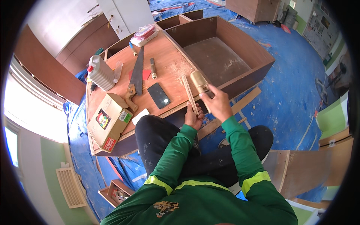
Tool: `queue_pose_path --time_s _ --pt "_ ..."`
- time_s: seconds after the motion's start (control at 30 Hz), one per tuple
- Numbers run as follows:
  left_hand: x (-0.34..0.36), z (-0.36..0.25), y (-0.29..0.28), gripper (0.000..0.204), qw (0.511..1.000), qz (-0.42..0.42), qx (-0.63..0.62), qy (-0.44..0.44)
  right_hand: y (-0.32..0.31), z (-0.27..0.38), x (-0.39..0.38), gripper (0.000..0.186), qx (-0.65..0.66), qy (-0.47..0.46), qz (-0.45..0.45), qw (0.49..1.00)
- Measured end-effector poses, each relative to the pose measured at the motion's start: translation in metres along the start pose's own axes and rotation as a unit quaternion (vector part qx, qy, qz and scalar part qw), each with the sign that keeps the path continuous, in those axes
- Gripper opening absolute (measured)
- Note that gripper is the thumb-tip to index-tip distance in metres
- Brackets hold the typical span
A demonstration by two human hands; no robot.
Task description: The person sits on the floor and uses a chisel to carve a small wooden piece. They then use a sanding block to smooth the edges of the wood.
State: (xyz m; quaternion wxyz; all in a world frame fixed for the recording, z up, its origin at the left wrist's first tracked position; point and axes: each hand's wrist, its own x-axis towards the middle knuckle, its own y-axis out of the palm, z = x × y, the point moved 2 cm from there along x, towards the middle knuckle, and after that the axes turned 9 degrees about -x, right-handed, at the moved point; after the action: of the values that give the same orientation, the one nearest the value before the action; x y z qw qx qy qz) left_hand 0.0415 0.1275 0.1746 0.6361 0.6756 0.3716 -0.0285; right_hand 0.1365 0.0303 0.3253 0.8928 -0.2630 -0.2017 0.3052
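Note:
My right hand (218,104) is closed around a small gold-coloured hand plane (198,80); my fingers hide its middle. My left hand (194,117) grips the near end of a thin pale wood strip (189,92), pinched low near the cabinet's edge. The strip's far part rests on the reddish plywood panel (172,52), and the plane is just to its right. Pale shavings (181,70) lie around the strip's far end. Left of it on the panel are a dark smartphone (159,95), a chisel (153,68) and a handsaw (137,71) with a wooden handle.
A cardboard box (107,122) and a white jug (100,73) with a red cap stand on the panel's left. At its far end sits a plastic-wrapped pack (144,35). An open brown compartment (215,56) lies right. Blue sheeting (288,93) covers the floor.

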Motion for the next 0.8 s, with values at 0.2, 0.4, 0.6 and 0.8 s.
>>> queue_pose_path --time_s 0.2,0.4,0.6,0.8 --pt "0.008 -0.004 0.004 0.052 0.997 0.025 0.072 0.011 0.067 0.012 0.026 0.060 -0.184 -0.043 0.060 0.980" --pt "0.011 -0.003 -0.005 0.055 0.995 0.054 0.083 0.005 0.075 0.017 0.022 0.061 -0.180 -0.072 0.009 0.981" --pt "0.007 0.002 0.007 0.056 0.997 0.051 0.015 0.050 0.065 0.016 -0.005 0.056 -0.225 -0.056 0.066 0.971" --pt "0.016 0.000 -0.001 0.058 0.999 0.009 0.031 0.044 0.100 0.007 0.049 0.053 -0.232 -0.108 0.028 0.966"
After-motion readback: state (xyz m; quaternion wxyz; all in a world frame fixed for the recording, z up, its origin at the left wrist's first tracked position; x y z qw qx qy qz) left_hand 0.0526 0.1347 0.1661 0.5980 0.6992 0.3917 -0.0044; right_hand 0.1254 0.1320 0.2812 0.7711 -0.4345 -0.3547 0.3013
